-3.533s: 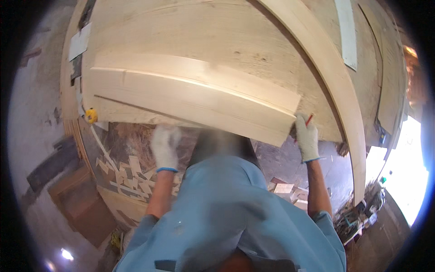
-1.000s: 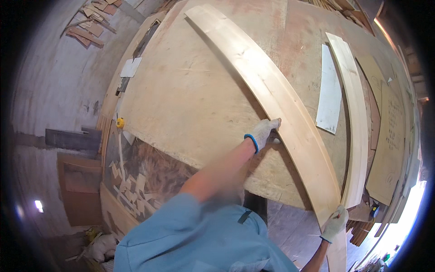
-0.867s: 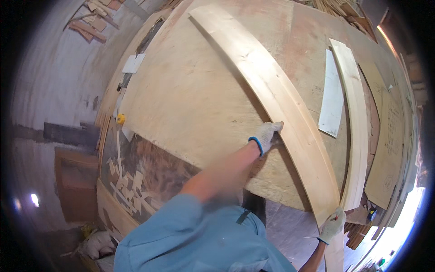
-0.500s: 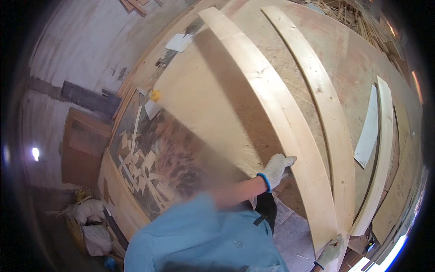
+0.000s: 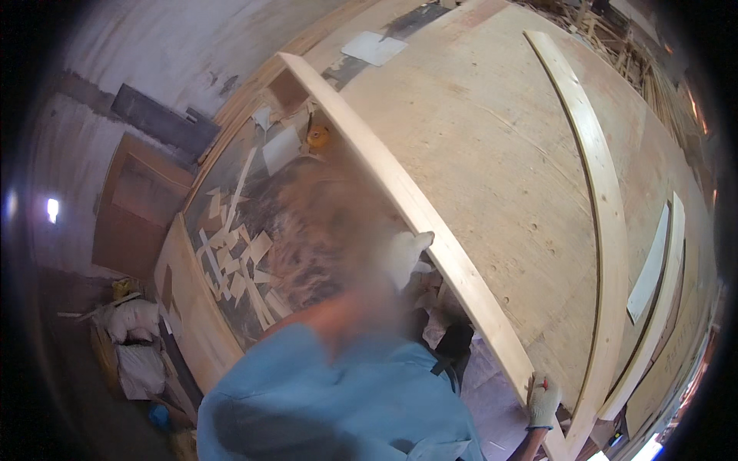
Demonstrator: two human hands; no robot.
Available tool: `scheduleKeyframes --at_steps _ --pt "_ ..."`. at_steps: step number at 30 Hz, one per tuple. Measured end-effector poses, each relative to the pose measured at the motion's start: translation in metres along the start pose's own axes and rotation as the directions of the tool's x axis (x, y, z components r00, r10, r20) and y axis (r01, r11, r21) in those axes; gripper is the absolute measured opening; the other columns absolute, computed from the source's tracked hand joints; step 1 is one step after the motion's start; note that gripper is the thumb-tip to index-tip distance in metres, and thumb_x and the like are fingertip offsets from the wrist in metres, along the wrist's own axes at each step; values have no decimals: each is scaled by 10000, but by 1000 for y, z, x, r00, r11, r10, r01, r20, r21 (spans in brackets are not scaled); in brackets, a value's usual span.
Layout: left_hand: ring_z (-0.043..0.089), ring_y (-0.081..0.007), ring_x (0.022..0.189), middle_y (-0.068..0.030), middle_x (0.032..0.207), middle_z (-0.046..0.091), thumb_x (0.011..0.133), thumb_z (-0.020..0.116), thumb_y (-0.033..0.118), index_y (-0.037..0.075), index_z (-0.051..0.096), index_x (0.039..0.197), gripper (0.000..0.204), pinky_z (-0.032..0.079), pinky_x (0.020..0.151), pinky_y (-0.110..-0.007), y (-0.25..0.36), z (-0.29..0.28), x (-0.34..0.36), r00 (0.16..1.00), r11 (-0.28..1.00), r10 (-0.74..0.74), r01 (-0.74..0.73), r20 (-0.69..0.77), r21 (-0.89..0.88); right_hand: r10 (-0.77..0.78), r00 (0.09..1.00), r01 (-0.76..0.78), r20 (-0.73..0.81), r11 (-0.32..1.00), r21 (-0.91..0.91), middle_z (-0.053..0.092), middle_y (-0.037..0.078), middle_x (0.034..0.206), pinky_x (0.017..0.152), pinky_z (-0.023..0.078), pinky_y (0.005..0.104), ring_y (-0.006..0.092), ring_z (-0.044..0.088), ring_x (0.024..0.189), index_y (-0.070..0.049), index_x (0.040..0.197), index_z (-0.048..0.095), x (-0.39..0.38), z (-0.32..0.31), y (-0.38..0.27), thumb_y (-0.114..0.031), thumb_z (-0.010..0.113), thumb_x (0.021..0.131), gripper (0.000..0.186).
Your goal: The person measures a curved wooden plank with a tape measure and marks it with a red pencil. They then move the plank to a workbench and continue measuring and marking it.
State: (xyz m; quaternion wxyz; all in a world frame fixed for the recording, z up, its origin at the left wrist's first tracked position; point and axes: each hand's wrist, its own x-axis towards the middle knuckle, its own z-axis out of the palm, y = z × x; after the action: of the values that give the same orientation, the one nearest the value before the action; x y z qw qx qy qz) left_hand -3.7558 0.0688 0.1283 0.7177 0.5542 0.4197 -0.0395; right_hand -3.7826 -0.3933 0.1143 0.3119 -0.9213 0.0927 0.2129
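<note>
A long pale wooden board (image 5: 480, 294) runs diagonally from the upper left to the lower right, its narrow side showing. My left hand (image 5: 407, 257), in a white work glove and partly blurred, grips the board's near side around mid-length, its thumb over the top. Closer to the lower end, my gloved right hand (image 5: 543, 403) is closed over the same board; a small red spot shows at its fingers. To the right, a second long board (image 5: 607, 207) lies flat on a large plywood surface (image 5: 492, 138). Beyond it are a white strip (image 5: 648, 265) and a third board (image 5: 653, 326).
Cut wood scraps (image 5: 242, 257) lie on a dark patch at left, near a round yellow object (image 5: 317, 137) and a white sheet (image 5: 282, 150). Thin wood strips (image 5: 642, 84) are heaped at the far right. White sacks (image 5: 141, 369) sit at the lower left beside the wall.
The held board has moved left, away from the second board, and has turned from its broad face to a narrower side. Both hands have moved left with it. The view has shifted slightly.
</note>
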Motion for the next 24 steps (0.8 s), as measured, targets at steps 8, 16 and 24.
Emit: scheduleKeyframes --at_steps 8,16,24 --pt "641 -254 1011 -146 1179 626 986 583 162 -43 572 1265 346 558 868 -368 9 14 41 917 947 316 -290 242 -138 -68 996 58 -62 987 -153 589 159 673 583 436 412 263 572 609 -7 859 688 28 -25 -28 -202 565 933 242" --pt "606 -364 1192 -213 1295 611 917 601 243 68 538 1341 463 478 1010 -490 45 -18 115 811 469 585 -343 5 814 -390 747 203 -538 905 -373 533 203 649 555 400 466 368 529 578 -7 744 554 118 3 -2 -128 539 912 207" --pt "457 -422 1338 -198 1485 443 891 602 419 209 558 1394 547 419 1088 -509 102 -242 217 758 37 620 230 -203 972 -173 919 88 -353 966 -244 618 218 622 517 410 490 357 607 531 20 739 645 164 18 25 -221 569 973 344"
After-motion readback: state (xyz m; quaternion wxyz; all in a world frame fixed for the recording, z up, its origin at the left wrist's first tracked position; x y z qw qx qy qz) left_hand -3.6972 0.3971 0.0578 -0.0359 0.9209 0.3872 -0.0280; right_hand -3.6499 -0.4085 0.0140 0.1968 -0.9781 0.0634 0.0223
